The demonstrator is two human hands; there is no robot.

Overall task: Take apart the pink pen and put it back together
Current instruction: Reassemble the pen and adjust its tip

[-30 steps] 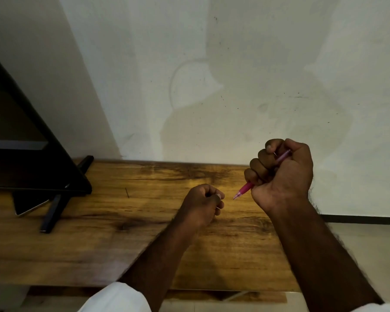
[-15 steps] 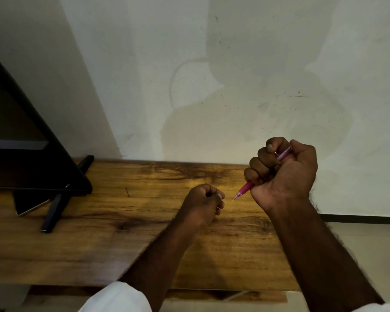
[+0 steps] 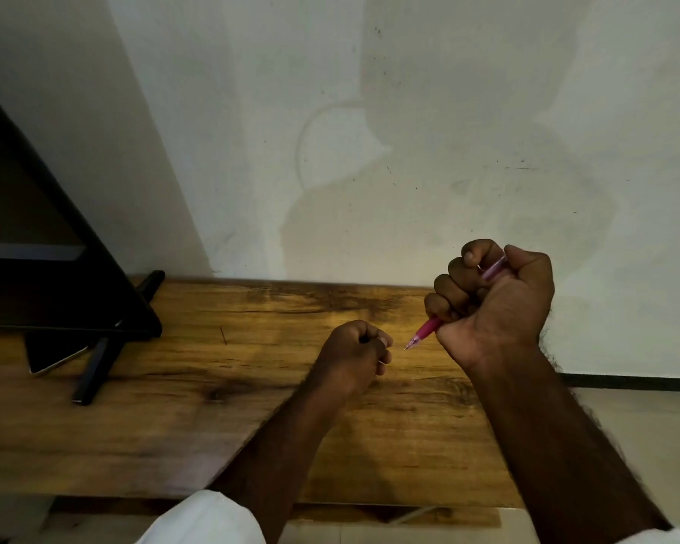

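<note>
My right hand point(image 3: 499, 304) grips the pink pen point(image 3: 428, 329) in a fist above the wooden table point(image 3: 173, 406). The pen's pink grip and fine tip stick out below the fist and point down-left. Its pale translucent barrel point(image 3: 494, 270) shows between thumb and forefinger. My left hand point(image 3: 350, 355) is curled into a fist just left of the pen tip, a small gap apart from it, low over the table. A thin pale sliver shows at its fingertips; what it is cannot be told.
A black monitor point(image 3: 36, 249) on a black stand point(image 3: 95, 367) fills the left side, with a phone point(image 3: 56, 357) lying under it. A white wall rises right behind the table. The table's right end is beside my right forearm.
My right hand has shifted very slightly with the pen. The left fist has stayed where it was.
</note>
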